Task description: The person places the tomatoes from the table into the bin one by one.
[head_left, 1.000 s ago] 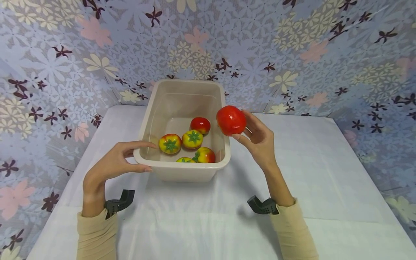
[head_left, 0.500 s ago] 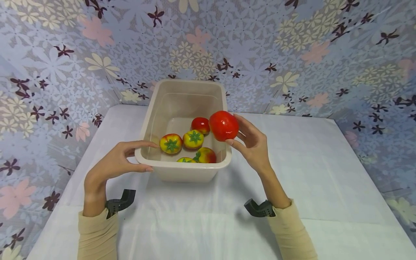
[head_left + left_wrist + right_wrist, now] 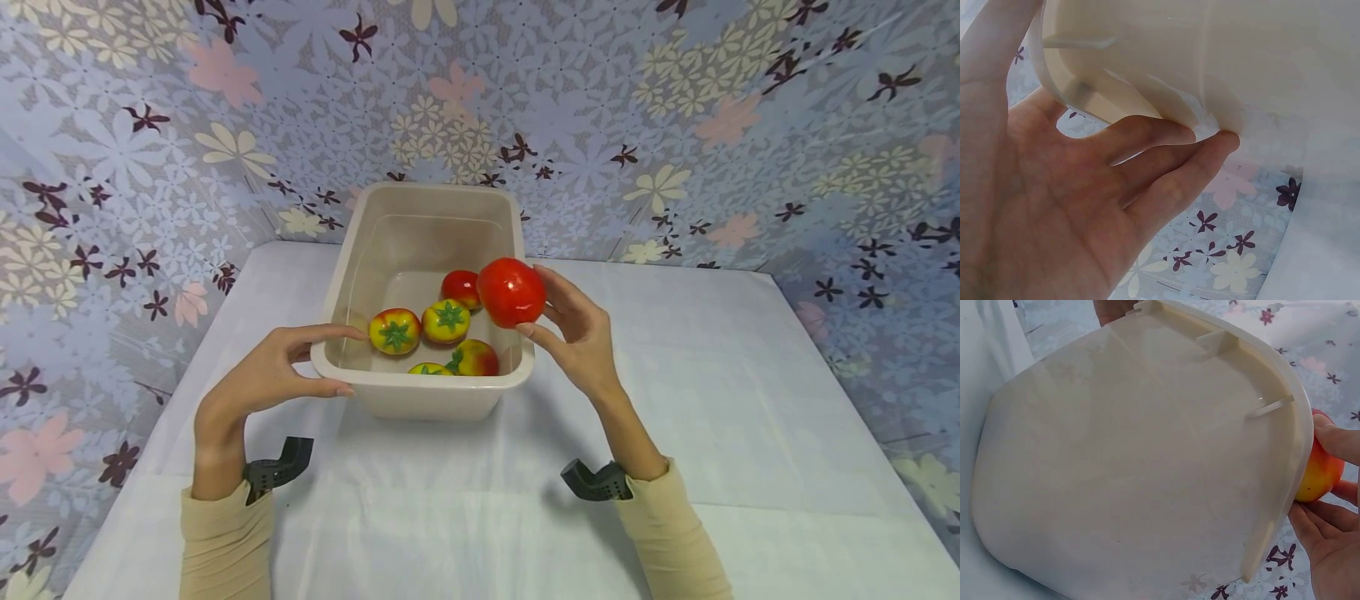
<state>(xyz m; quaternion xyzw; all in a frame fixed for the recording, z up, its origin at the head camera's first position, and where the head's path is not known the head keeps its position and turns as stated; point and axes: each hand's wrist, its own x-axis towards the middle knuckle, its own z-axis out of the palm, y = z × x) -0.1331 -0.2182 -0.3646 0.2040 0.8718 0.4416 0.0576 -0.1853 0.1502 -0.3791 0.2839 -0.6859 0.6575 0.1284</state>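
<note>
My right hand [image 3: 573,333] holds a glossy red toy tomato [image 3: 512,292] between thumb and fingers, over the right rim of a beige plastic bin [image 3: 427,400]. In the right wrist view, the tomato's [image 3: 1322,472] yellow-orange side shows past the bin's rim, partly hidden. My left hand [image 3: 262,371] grips the bin's near left corner, one digit over the rim and another against the front. Its fingers [image 3: 1172,181] touch the bin's outside in the left wrist view. Inside lie several toy tomatoes, including a yellow-red one with a green leafy top [image 3: 394,332] and a red one [image 3: 460,288].
A white cloth [image 3: 720,400] covers the table beneath the bin. Floral fabric [image 3: 480,92] stands behind and at both sides of the table. Each wrist carries a dark camera mount [image 3: 597,481]. The bin's near wall partly hides one tomato [image 3: 431,368].
My right hand has moved left and slightly toward me, bringing the held toy tomato from beside the bin's right rim to over it. The left hand and bin stay in place.
</note>
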